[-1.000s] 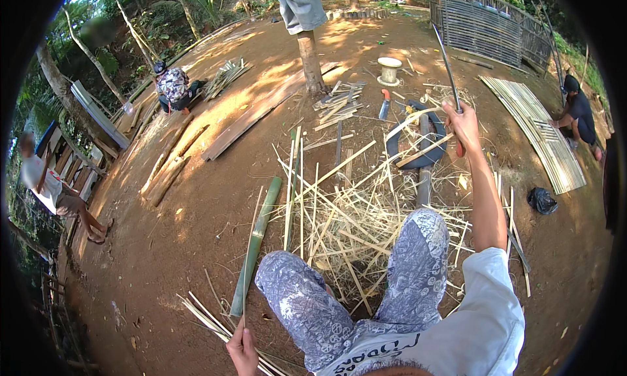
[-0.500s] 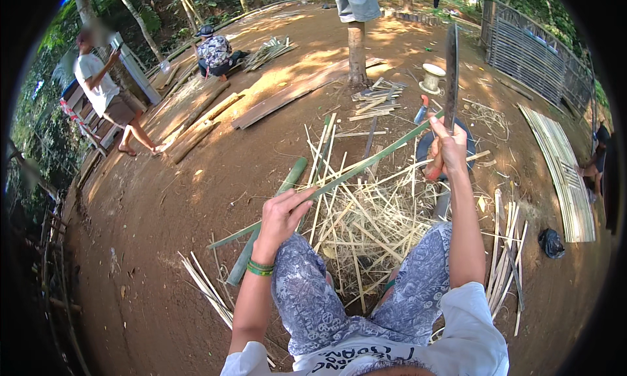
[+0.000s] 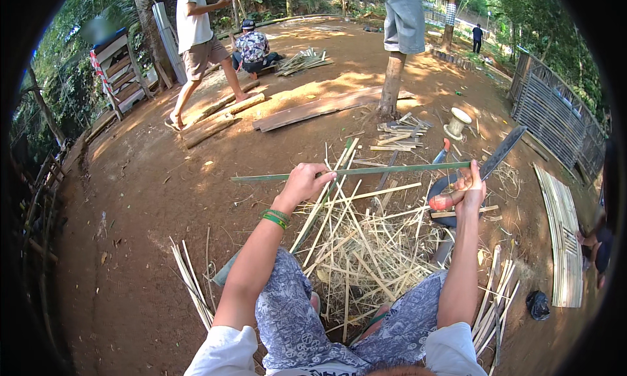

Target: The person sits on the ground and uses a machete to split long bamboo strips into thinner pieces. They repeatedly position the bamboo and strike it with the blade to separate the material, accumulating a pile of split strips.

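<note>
Green strip (image 3: pixel 392 170) now lvl, knife (image 3: pixel 503 150) now tilted, L hand (image 3: pixel 305 183) gripping

Left hand (image 3: pixel 305 182) pinched, right hand (image 3: pixel 471 192) curled in a grip; left forearm (image 3: pixel 247 265) slants inward, right forearm (image 3: pixel 461 265) points ahead.

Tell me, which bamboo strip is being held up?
The long green strip, held by the left hand and the right hand, which also grips a knife; the other strips lie unheld below.

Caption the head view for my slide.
Left grip on green strip, right grip on knife and strip's end, above pale strips.
</note>
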Demonstrator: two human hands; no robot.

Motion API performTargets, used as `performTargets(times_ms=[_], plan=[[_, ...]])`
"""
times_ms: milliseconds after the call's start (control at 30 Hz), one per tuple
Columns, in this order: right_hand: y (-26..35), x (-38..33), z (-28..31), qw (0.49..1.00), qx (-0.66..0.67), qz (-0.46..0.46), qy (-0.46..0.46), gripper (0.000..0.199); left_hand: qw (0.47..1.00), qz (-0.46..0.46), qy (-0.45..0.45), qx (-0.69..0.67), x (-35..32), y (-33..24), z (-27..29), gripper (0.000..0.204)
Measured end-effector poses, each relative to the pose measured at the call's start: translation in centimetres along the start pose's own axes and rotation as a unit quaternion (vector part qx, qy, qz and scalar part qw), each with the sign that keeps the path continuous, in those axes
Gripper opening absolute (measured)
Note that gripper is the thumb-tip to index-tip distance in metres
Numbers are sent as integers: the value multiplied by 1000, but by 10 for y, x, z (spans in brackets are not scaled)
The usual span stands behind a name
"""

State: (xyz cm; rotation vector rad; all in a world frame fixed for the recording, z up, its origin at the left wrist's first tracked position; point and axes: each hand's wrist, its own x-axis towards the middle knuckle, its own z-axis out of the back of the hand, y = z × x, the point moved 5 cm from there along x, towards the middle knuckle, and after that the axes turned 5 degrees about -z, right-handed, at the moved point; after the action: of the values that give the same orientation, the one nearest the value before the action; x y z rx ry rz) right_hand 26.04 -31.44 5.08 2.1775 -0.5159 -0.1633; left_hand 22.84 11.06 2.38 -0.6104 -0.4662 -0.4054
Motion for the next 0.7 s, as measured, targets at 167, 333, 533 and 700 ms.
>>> performTargets(times_ms=[167,333,533,700], plan=[[-27,-15,13,997,-35,-70,2,43,996,5,-74,52,-16,10,-7,29],[-44,-5,24,991,-99,-81,37,35,978,-5,-161,133,-19,15,1,27],[-53,-10,12,986,-92,-123,60,26,976,0,-166,138,-28,37,8,30],[-56,-3,18,990,-64,-128,12,28,994,-11,-87,68,-40,49,6,35]])
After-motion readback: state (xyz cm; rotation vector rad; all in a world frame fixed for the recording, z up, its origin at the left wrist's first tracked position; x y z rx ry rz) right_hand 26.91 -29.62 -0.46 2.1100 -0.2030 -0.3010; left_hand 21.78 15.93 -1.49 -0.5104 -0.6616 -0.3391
